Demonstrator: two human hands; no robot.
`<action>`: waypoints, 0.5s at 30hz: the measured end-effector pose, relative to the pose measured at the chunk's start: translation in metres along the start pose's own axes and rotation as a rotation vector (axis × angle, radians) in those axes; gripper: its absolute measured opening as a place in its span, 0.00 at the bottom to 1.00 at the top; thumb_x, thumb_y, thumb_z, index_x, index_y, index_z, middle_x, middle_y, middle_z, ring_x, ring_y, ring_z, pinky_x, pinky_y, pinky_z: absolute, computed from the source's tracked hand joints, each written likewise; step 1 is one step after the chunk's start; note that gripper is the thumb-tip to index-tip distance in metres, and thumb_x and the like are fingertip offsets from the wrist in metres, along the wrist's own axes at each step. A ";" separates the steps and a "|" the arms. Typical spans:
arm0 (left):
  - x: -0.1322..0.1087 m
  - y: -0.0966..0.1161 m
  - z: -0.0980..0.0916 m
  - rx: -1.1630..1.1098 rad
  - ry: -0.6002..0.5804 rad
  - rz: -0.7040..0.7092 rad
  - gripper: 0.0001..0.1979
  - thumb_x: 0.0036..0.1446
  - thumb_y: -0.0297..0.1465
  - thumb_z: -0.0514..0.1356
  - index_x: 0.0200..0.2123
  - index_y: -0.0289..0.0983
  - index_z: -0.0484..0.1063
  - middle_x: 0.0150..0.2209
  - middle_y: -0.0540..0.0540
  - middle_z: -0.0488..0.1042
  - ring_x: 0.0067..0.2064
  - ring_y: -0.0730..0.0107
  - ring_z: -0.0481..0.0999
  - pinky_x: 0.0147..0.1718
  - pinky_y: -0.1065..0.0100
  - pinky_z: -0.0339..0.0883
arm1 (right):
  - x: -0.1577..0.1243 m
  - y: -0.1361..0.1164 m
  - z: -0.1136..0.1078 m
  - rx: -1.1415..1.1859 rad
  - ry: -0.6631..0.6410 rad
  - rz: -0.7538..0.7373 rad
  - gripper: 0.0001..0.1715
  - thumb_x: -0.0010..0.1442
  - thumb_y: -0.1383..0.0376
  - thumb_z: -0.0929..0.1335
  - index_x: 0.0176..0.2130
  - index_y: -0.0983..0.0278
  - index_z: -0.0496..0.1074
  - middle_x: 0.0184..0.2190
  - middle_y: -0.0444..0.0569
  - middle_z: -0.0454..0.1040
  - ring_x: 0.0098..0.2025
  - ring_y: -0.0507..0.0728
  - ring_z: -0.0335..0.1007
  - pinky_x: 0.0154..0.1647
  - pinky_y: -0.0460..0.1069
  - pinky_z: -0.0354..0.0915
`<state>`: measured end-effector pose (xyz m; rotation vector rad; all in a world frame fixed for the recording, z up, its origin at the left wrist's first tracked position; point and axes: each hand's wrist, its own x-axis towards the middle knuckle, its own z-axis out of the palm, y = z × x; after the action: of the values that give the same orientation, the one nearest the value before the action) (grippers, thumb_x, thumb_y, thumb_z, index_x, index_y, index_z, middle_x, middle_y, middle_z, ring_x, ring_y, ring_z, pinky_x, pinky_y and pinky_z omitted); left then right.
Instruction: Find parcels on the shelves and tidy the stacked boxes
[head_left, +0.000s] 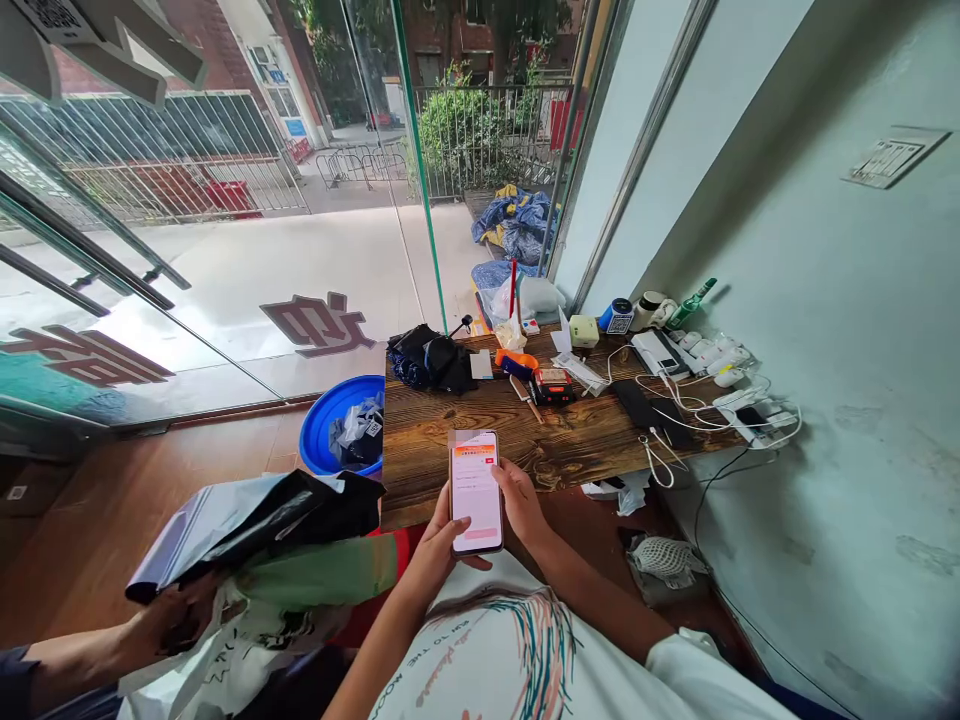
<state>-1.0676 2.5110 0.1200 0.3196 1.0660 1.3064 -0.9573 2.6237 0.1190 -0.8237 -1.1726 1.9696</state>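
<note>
A smartphone with a lit, mostly pale pink screen is held upright in front of my chest, near the table's front edge. My left hand is closed around its lower left side, thumb resting over the screen's edge and fingertips showing beneath. On the other side, my right hand is curled against the phone's right edge. Its thumb touches the upper right of the screen, and its other fingers are partly hidden. Small text on the screen is too fine to read.
Across the wooden table lie a black folded umbrella, a red-black battery pack, a knife and tangled white cables. Left stands a blue tub. Another person's hand holds plastic bags. Glass panels stand ahead.
</note>
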 end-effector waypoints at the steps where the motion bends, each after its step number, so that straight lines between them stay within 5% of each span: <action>1: 0.001 -0.001 -0.004 0.001 -0.012 0.001 0.45 0.54 0.32 0.59 0.70 0.53 0.38 0.65 0.41 0.59 0.44 0.56 0.76 0.27 0.61 0.77 | 0.004 -0.001 0.003 0.040 0.001 0.025 0.21 0.56 0.48 0.69 0.40 0.61 0.72 0.32 0.46 0.77 0.32 0.56 0.70 0.35 0.50 0.66; 9: 0.010 -0.014 -0.024 0.148 -0.013 -0.019 0.43 0.52 0.30 0.57 0.69 0.54 0.44 0.69 0.47 0.50 0.47 0.58 0.73 0.33 0.64 0.75 | 0.034 0.006 0.019 -0.017 0.208 0.068 0.26 0.45 0.50 0.76 0.35 0.65 0.70 0.25 0.41 0.73 0.26 0.51 0.65 0.29 0.47 0.61; 15: 0.016 -0.009 -0.024 -0.006 0.004 -0.017 0.43 0.49 0.31 0.56 0.68 0.56 0.46 0.67 0.47 0.54 0.46 0.56 0.74 0.33 0.61 0.75 | 0.023 0.020 0.016 0.022 0.103 0.085 0.22 0.56 0.49 0.70 0.41 0.61 0.66 0.31 0.43 0.74 0.31 0.54 0.70 0.35 0.49 0.66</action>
<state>-1.0827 2.5140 0.0936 0.3023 1.0659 1.2952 -0.9876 2.6281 0.1033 -0.9661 -1.0704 1.9798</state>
